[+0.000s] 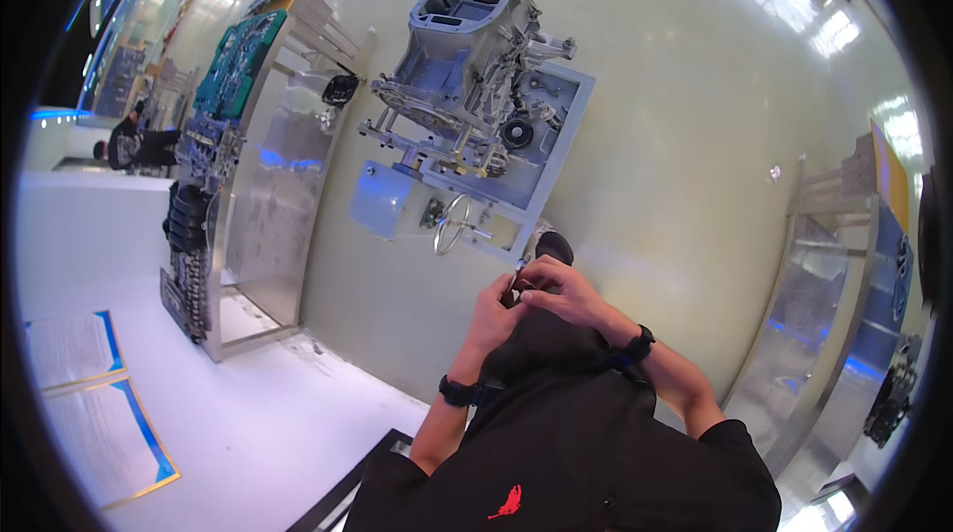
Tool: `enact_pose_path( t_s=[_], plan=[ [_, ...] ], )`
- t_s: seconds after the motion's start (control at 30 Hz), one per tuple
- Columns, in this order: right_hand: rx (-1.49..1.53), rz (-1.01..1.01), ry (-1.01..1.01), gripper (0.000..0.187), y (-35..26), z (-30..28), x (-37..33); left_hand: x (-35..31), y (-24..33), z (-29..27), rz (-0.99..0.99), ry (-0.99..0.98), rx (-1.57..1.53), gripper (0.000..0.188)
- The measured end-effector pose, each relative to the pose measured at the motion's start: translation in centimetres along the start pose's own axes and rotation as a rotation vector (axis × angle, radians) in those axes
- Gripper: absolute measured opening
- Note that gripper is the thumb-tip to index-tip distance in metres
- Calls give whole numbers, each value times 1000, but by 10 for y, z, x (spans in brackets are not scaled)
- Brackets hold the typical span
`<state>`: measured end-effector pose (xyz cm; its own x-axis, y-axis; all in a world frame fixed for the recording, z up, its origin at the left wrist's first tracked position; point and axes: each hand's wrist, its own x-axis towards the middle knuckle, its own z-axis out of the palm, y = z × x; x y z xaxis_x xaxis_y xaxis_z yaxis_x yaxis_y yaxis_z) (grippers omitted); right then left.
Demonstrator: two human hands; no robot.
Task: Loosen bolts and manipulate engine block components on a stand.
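Note:
My left hand (pixel 490 314) and my right hand (pixel 568 294) meet in front of my body, their fingers closed around a small dark piece with a shiny metal end (pixel 521 265). Its exact kind is too small to make out, and the fingers cover most of it. Just beyond them stands a bare engine block (pixel 437 70) with its open frame facing up, on a grey metal stand (pixel 571 125). A round handwheel (pixel 454 224) juts from the stand's near side. A black pulley (pixel 517 133) shows on the engine's right.
At left, a metal workbench (pixel 283 175) carries a green tray (pixel 238 61) and several engine parts (pixel 189 219). Another bench (pixel 794 333) with dark parts runs along the right. Framed sheets (pixel 94 443) are at lower left. Another person (pixel 139 143) is far off at left.

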<state>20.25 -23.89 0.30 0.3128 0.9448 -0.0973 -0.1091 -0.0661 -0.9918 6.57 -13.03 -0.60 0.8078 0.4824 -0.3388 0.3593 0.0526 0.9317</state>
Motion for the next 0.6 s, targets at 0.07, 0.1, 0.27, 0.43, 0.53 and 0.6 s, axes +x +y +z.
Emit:
enact_pose_path(
  t_s=[0.07,0.1,0.27,0.43,0.53,0.6],
  plan=[
    [-132,15,-39,24,-9,-13,17,17,-6,7,33,33,-61,28],
    [-251,10,-60,23,-12,-21,29,31,-4,8,74,53,-96,28],
    [-396,-116,-44,16,-9,-53,84,86,5,4,79,-57,51,26],
    [321,-153,163,15,-42,-69,138,123,-3,-19,-74,-85,-11,24],
    [321,-18,294,20,-52,-101,183,133,-13,-45,-163,117,-98,25],
    [62,107,244,22,-33,-116,209,138,-37,-55,-173,503,-262,28]
  ],
)
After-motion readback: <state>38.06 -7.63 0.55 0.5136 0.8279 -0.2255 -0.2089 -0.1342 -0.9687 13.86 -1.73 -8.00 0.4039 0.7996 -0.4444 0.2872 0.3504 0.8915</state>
